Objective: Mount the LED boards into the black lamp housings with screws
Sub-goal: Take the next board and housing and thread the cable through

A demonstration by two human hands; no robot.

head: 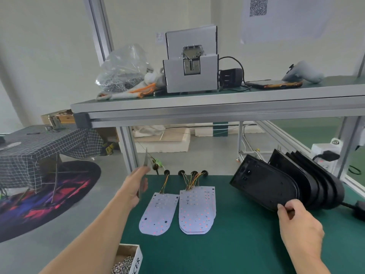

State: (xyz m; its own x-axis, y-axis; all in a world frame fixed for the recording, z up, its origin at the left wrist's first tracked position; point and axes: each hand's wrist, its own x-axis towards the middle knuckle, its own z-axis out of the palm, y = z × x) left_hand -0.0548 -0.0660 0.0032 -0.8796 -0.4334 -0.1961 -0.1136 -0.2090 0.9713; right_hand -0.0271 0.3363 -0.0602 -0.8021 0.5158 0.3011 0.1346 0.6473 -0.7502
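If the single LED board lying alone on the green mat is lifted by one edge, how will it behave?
The single LED board looks thin and flat, so it is probably light and fairly stiff. Its wire bundle would likely trail and tug. Lying flush on the green mat, its edge may be hard to catch.

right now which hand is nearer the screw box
Left. The left hand is up beyond the screw box, holding a board on edge; the right hand is across the mat at the housings.
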